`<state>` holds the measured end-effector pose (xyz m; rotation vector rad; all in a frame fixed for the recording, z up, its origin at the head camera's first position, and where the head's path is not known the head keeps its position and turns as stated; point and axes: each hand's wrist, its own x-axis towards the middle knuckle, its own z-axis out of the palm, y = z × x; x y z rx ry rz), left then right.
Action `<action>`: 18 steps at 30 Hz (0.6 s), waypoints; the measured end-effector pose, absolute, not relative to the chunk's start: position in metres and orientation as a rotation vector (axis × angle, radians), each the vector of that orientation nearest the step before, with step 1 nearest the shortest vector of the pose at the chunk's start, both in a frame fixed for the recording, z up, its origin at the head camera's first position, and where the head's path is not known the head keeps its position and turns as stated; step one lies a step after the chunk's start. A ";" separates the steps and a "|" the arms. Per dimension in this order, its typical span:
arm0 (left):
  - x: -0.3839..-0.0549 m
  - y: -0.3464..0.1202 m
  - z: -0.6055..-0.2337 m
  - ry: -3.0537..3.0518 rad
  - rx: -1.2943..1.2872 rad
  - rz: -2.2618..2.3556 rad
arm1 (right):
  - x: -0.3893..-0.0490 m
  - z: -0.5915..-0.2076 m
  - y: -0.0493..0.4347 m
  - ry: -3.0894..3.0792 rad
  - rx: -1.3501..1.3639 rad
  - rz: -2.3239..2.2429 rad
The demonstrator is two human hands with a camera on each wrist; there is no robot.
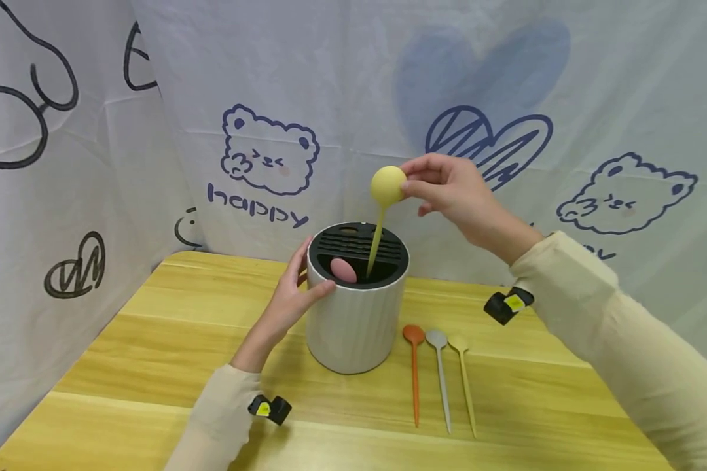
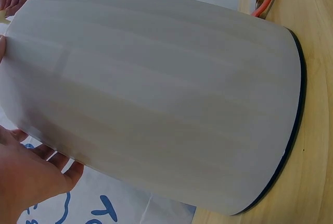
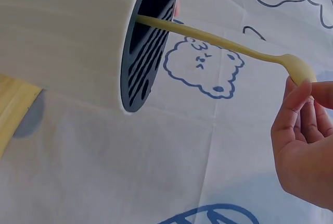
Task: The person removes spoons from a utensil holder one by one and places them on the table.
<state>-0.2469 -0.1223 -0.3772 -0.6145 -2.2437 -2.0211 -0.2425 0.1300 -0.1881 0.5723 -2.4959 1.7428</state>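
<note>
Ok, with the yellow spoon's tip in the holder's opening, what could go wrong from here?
The right hand pinches the yellow spoon only at its rounded end, so it might swivel or slip. Its handle could knock the pink oval end in the same opening. The holder might shift if the left hand at its side loosens.

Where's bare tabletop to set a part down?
Bare table: left of the left sleeve; in front of the white container, between left sleeve and orange spoon; right of the pale yellow spoon, toward the right sleeve. Crowded: around the grey spoon, mid-row; the container's opening, taken by a pink piece and the yellow spoon in the right hand.
</note>
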 end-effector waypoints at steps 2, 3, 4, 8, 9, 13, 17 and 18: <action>-0.246 -0.123 -0.377 -2.244 -0.617 -2.020 | -0.242 -0.187 0.132 -2.491 0.569 1.740; -0.246 -0.123 -0.377 -2.243 -0.619 -2.021 | -0.242 -0.187 0.133 -2.488 0.564 1.741; -0.246 -0.123 -0.376 -2.243 -0.623 -2.020 | -0.242 -0.187 0.134 -2.486 0.563 1.739; -0.246 -0.123 -0.377 -2.243 -0.624 -2.021 | -0.242 -0.187 0.137 -2.468 0.570 1.739; -0.246 -0.123 -0.377 -2.244 -0.623 -2.022 | -0.242 -0.187 0.137 -2.462 0.575 1.740; -0.246 -0.123 -0.378 -2.238 -0.625 -2.025 | -0.242 -0.187 0.139 -2.432 0.605 1.737; -0.246 -0.123 -0.378 -2.229 -0.639 -2.026 | -0.241 -0.183 0.141 -2.383 0.621 1.766; -0.246 -0.123 -0.378 -2.229 -0.638 -2.027 | -0.241 -0.182 0.142 -2.373 0.620 1.776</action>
